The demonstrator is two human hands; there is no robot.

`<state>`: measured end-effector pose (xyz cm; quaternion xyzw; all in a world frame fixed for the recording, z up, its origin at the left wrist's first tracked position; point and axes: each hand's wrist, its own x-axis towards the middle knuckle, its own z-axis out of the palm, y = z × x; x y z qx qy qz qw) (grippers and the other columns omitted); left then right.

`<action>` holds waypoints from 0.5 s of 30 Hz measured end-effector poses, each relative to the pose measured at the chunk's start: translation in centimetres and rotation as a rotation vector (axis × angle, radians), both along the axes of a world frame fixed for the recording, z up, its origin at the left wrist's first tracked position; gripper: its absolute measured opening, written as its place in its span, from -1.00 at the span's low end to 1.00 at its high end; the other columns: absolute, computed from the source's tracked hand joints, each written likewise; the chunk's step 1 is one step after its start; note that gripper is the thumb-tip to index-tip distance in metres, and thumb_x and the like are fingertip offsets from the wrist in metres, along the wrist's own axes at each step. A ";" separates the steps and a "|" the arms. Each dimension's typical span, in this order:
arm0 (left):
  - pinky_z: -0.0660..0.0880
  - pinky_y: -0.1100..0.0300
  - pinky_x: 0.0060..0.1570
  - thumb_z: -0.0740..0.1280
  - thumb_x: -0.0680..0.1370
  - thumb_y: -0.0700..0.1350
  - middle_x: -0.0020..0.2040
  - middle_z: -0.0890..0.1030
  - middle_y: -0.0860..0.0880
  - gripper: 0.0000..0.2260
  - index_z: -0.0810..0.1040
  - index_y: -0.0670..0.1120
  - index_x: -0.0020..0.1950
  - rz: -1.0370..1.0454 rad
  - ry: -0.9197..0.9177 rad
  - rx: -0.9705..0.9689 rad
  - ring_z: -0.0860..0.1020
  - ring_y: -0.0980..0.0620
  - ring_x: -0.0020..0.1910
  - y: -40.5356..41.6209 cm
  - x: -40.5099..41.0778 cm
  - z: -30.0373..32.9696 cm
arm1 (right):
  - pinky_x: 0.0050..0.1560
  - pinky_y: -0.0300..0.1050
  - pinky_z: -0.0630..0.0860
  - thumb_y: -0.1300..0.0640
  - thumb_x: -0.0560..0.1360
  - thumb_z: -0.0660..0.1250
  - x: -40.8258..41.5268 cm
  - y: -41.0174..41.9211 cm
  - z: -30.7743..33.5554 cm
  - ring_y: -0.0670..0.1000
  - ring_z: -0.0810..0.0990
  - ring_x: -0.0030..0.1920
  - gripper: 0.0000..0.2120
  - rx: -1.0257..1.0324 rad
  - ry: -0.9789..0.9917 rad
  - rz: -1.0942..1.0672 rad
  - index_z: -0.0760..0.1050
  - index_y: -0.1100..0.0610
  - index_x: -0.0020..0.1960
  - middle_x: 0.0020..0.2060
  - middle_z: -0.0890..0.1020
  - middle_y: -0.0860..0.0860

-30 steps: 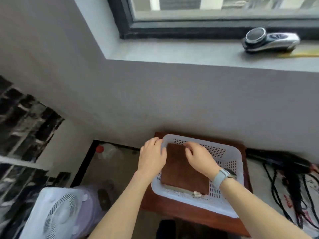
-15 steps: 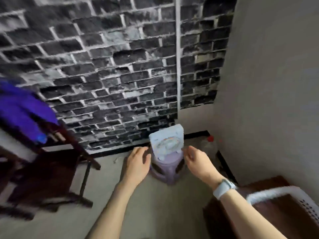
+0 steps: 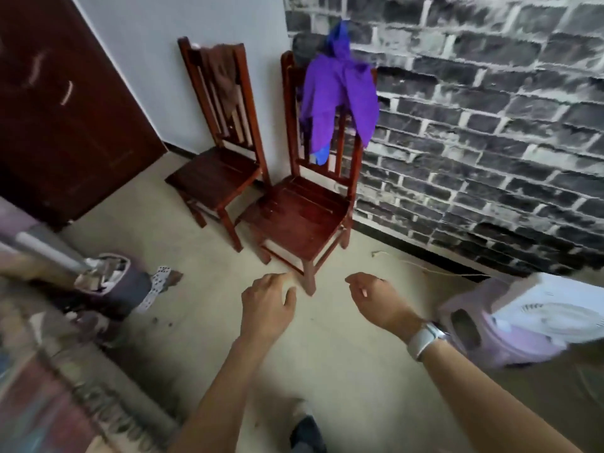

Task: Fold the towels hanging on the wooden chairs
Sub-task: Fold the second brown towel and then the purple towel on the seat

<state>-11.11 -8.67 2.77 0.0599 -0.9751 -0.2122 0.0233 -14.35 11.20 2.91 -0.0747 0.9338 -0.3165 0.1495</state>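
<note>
Two wooden chairs stand side by side against the walls, both with cloth on their backs: a purple towel [image 3: 340,89] draped over the top rail of the nearer chair [image 3: 304,210], and a brown towel [image 3: 227,83] hung on the back of the farther chair [image 3: 215,171]. Neither is folded or even touched, so we judge the whole task left to do. Our left hand [image 3: 266,310] and right hand [image 3: 380,304] hover low over the bare floor [image 3: 343,354], short of the nearer chair's front leg, fingers loosely curled and holding nothing (a watch sits on the right wrist). Open floor runs straight ahead to both seats. The edges to mind: a white fan [image 3: 539,308] on a lilac stool at our right, a bin [image 3: 108,279] at our left, and the brick wall [image 3: 490,125] close beside the nearer chair.
</note>
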 end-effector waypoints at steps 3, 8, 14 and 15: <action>0.37 0.06 0.15 0.21 0.55 -0.04 0.21 0.55 -0.07 -0.70 0.48 -0.06 0.25 0.064 -0.033 -0.027 0.49 -0.09 0.18 -6.8 -2.1 -0.3 | 0.13 -0.07 0.45 0.14 0.57 0.07 -3.2 -6.5 -0.2 0.14 0.54 0.11 -0.73 0.005 -0.055 0.085 0.50 0.12 0.15 0.13 0.60 0.08; 0.36 0.06 0.16 0.19 0.55 -0.05 0.24 0.52 -0.07 -0.69 0.46 -0.07 0.27 0.133 -0.044 -0.014 0.47 -0.09 0.20 -14.8 -7.5 -0.3 | 0.16 -0.10 0.40 0.14 0.57 0.08 -9.8 -14.2 -0.2 0.14 0.53 0.17 -0.71 -0.006 -0.077 0.139 0.50 0.09 0.18 0.15 0.58 0.04; 0.36 0.01 0.17 0.19 0.56 -0.06 0.23 0.52 -0.10 -0.69 0.46 -0.09 0.27 0.128 -0.075 0.037 0.47 -0.11 0.19 -20.6 -16.7 -2.1 | 0.13 -0.08 0.44 0.20 0.56 0.13 -20.0 -21.2 -1.2 0.13 0.56 0.10 -0.74 -0.047 -0.031 0.186 0.53 0.18 0.14 0.11 0.61 0.10; 0.37 0.01 0.16 0.20 0.55 -0.06 0.22 0.53 -0.11 -0.70 0.46 -0.09 0.26 0.127 -0.070 0.044 0.47 -0.12 0.19 -21.6 -18.8 -2.4 | 0.16 -0.09 0.43 0.20 0.56 0.13 -22.2 -22.4 -1.4 0.12 0.56 0.12 -0.74 -0.048 -0.024 0.204 0.53 0.18 0.14 0.13 0.61 0.10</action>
